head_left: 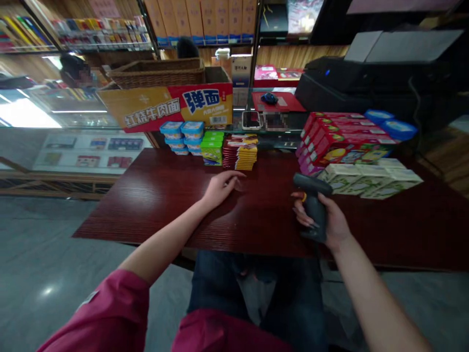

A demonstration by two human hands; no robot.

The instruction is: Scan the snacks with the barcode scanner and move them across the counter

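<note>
My right hand [330, 220] is closed around the handle of a dark handheld barcode scanner [312, 195], held upright just above the dark red wooden table [154, 195], its head facing left. My left hand [222, 187] lies flat on the table with its fingers stretched out and holds nothing. It is nearest the stack of red and yellow packets [241, 151] at the table's far edge.
Along the far edge stand blue tubs [182, 137] and green boxes [212, 146]. Red boxes [340, 142] and pale green-white cartons [370, 178] lie at the right. A cardboard noodle box [172, 107], a wicker basket [157, 72] and a black printer [381, 73] are behind.
</note>
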